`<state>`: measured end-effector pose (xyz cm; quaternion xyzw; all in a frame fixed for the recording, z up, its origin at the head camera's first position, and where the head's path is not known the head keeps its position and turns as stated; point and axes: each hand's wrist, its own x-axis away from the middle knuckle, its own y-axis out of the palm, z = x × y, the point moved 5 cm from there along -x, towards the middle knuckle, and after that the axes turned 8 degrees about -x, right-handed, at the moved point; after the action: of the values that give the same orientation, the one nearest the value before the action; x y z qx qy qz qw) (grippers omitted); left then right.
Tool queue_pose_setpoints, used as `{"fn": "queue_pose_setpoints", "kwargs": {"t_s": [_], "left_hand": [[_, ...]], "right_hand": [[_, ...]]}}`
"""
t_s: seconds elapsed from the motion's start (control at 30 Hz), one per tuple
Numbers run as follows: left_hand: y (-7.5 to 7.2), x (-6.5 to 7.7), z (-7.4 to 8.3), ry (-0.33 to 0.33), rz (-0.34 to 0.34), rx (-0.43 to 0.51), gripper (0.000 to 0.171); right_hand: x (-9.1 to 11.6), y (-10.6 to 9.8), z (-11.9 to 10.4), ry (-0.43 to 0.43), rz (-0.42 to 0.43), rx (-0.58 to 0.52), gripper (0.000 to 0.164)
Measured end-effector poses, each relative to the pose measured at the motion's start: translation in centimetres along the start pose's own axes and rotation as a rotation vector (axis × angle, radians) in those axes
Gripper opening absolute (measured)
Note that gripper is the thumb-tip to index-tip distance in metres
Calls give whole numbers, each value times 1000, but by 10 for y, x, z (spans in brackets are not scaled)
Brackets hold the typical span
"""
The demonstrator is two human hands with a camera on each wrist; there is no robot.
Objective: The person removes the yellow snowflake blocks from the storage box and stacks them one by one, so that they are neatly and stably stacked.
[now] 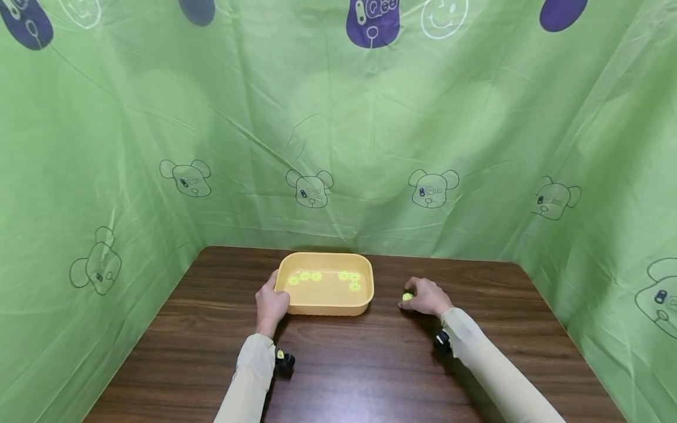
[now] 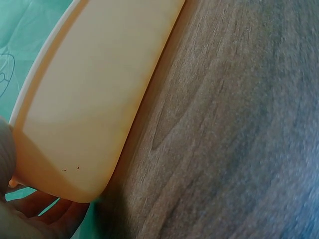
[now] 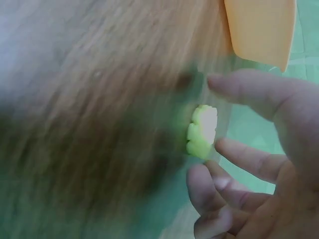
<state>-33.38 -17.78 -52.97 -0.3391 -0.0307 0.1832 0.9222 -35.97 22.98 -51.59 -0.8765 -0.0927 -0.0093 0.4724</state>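
A shallow yellow tub [image 1: 329, 308] stands on the table, its wall [image 2: 94, 99] filling much of the left wrist view. My left hand [image 1: 271, 301] grips its left end, with the thumb at the rim and the fingers on the outside. Several bright yellow-green flower shapes [image 1: 315, 276] show on the tub's floor in two groups. To the right of the tub, my right hand [image 1: 427, 296] reaches over a small yellow-green flower-shaped piece [image 3: 202, 132]. Its thumb [image 3: 244, 85] is spread apart from the fingers, and a gap shows between thumb and piece. Fingertip contact with the piece is unclear.
The dark wood-grain table [image 1: 349, 364] extends around the tub and toward me. Green printed cloth [image 1: 338, 217] hangs behind the table and along both sides. Each wrist wears a small black camera [image 1: 442, 341].
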Motion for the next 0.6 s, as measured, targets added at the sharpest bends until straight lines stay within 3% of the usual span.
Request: {"fn": "queue_pose_setpoints", "kwargs": {"t_s": [0.23, 0.43, 0.6], "left_hand": [[-1, -1, -1, 2, -11, 3, 72], [0, -2, 0, -5, -31, 3, 73], [1, -2, 0, -8, -28, 8, 72]], "right_hand": [[-11, -11, -31, -26, 107, -2, 56], [-32, -17, -81, -97, 196, -36, 51], [-48, -13, -126, -132, 214, -61, 50]]}}
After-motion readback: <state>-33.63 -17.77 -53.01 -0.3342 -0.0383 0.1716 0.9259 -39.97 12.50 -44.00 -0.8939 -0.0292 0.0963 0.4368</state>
